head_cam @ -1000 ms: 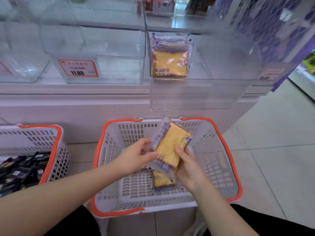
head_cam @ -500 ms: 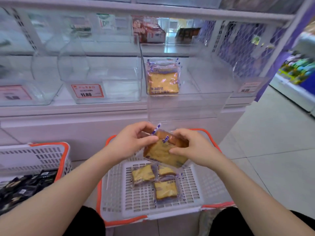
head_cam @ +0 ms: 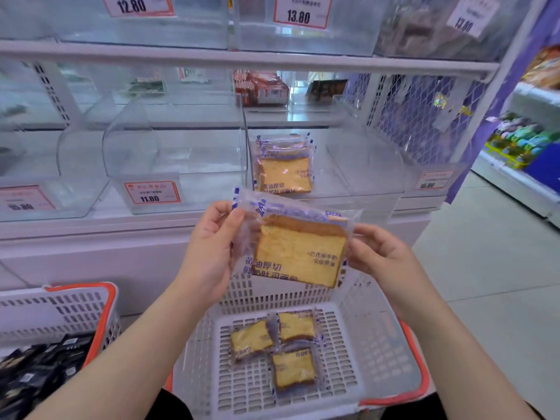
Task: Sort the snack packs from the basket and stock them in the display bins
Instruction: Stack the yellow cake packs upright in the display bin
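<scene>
Basket: a white slotted basket (head_cam: 378, 344) with an orange rim sits on the floor, nearest the person; three wrapped toast packs (head_cam: 274, 348) lie flat on its bottom, toward the left side.
Second basket: at the left edge of view, a matching basket (head_cam: 57, 310) holds dark packs (head_cam: 39, 374).
Left hand: the left hand (head_cam: 209, 253) grips the left edge of a toast pack (head_cam: 297, 247), thumb in front and fingers curled behind.
Right hand: the right hand (head_cam: 378, 253) pinches the pack's right edge between thumb and curled fingers.
Held pack: upright, print facing the camera, above the basket's far wall and in front of the lower shelf edge.
Display bin: a clear bin (head_cam: 363, 165) on the lower shelf has stocked packs (head_cam: 283, 165) standing against its left wall.
Neighbouring bin: just left, a clear bin (head_cam: 172, 159) carries an 11.80 price tag (head_cam: 152, 193).
</scene>
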`<state>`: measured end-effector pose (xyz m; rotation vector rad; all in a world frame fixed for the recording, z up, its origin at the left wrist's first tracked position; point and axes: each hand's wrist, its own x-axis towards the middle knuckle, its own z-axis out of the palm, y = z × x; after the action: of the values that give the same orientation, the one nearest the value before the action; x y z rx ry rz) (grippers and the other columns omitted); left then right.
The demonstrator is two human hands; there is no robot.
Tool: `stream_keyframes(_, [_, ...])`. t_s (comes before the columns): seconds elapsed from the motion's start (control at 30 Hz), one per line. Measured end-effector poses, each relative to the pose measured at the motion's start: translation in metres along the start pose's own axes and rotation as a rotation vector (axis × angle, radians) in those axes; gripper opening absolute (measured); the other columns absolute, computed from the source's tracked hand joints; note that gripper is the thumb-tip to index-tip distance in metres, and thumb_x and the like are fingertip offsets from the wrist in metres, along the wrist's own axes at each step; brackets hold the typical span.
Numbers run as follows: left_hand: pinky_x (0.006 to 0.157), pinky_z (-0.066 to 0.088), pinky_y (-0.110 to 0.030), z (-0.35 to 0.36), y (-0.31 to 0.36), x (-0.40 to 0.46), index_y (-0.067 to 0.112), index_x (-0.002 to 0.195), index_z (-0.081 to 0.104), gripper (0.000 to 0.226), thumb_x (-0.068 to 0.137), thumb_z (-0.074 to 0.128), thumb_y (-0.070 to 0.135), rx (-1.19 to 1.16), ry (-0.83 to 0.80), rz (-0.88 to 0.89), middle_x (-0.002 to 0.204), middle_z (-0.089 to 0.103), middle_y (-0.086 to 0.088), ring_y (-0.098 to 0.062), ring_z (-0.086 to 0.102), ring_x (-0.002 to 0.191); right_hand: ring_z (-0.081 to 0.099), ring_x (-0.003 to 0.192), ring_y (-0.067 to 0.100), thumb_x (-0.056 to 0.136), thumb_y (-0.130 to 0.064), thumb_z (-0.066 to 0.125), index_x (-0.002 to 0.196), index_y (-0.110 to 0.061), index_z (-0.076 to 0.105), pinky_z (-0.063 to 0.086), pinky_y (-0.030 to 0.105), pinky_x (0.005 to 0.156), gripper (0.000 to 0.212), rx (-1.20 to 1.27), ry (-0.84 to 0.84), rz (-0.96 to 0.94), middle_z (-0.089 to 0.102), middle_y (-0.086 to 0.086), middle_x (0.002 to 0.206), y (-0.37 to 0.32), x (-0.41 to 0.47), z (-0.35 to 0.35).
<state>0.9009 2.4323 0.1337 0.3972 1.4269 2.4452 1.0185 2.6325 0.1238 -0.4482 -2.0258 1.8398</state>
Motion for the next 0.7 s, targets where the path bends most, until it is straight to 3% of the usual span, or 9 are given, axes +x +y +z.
stream_keyframes(0.17, [0.038, 0.042, -0.011, 0.006, 0.005, 0.007, 0.019, 0.081, 0.047, 0.017, 0.094, 0.043, 0.010, -0.036, 0.026, -0.015, 0.064, 0.070, 0.006, -0.002, 0.057, 0.041, 0.059, 0.064, 0.006, 0.089, -0.005, 0.054, 0.071, -0.022, 0.063, 0.051, 0.017, 0.062, 0.026, 0.109, 0.055, -0.091, 0.065, -0.006, 0.066, -0.007, 0.005, 0.016])
stream_keyframes(0.27, [0.047, 0.049, -0.016, 0.005, 0.006, 0.011, 0.019, 0.082, 0.049, 0.006, 0.088, 0.049, 0.016, -0.038, -0.010, 0.005, 0.070, 0.070, 0.005, -0.005, 0.060, 0.050, 0.055, 0.056, 0.005, 0.093, -0.003, 0.049, 0.075, -0.015, 0.054, 0.049, 0.017, 0.053, 0.022, 0.188, 0.239, -0.114, 0.060, -0.009, 0.061, -0.010, 0.009, 0.024])
stream_keyframes(0.37, [0.045, 0.049, -0.017, 0.008, 0.007, 0.012, 0.021, 0.079, 0.053, 0.005, 0.083, 0.052, 0.021, -0.074, -0.007, -0.029, 0.072, 0.070, 0.005, -0.005, 0.063, 0.054, 0.049, 0.052, 0.006, 0.096, -0.008, 0.045, 0.077, -0.015, 0.051, 0.042, 0.017, 0.046, 0.021, 0.266, 0.325, -0.053, 0.056, -0.009, 0.059, -0.013, 0.013, 0.036])
stream_keyframes(0.47, [0.043, 0.048, -0.014, 0.009, 0.018, 0.021, 0.021, 0.076, 0.051, 0.017, 0.092, 0.047, 0.015, -0.134, 0.072, 0.006, 0.065, 0.069, 0.007, -0.004, 0.062, 0.049, 0.055, 0.056, 0.002, 0.093, -0.008, 0.049, 0.086, -0.019, 0.054, 0.044, 0.015, 0.049, 0.013, 0.220, 0.184, -0.076, 0.062, -0.011, 0.065, -0.026, 0.019, 0.041])
stream_keyframes(0.57, [0.043, 0.048, -0.015, 0.013, 0.037, 0.034, 0.022, 0.075, 0.052, 0.018, 0.091, 0.047, 0.015, -0.162, 0.057, 0.096, 0.066, 0.069, 0.007, -0.005, 0.062, 0.050, 0.064, 0.067, -0.001, 0.085, 0.001, 0.058, 0.096, -0.021, 0.059, 0.050, 0.014, 0.056, 0.024, 0.103, -0.048, -0.154, 0.071, -0.012, 0.075, -0.049, 0.031, 0.038])
stream_keyframes(0.63, [0.045, 0.049, -0.017, 0.017, 0.046, 0.045, 0.020, 0.078, 0.052, 0.012, 0.089, 0.049, 0.016, -0.174, 0.020, 0.150, 0.070, 0.070, 0.007, -0.005, 0.063, 0.053, 0.061, 0.063, -0.002, 0.081, 0.003, 0.062, 0.082, -0.027, 0.068, 0.047, 0.013, 0.055, 0.030, -0.029, -0.107, -0.214, 0.070, -0.012, 0.071, -0.068, 0.042, 0.035])
stream_keyframes(0.7, [0.057, 0.053, -0.021, 0.020, 0.054, 0.058, 0.021, 0.084, 0.053, 0.004, 0.087, 0.052, 0.018, -0.099, 0.003, 0.188, 0.081, 0.071, 0.004, -0.007, 0.064, 0.062, 0.058, 0.058, -0.001, 0.080, 0.004, 0.063, 0.073, -0.028, 0.069, 0.044, 0.010, 0.053, 0.034, -0.057, -0.098, -0.270, 0.068, -0.011, 0.065, -0.087, 0.056, 0.029])
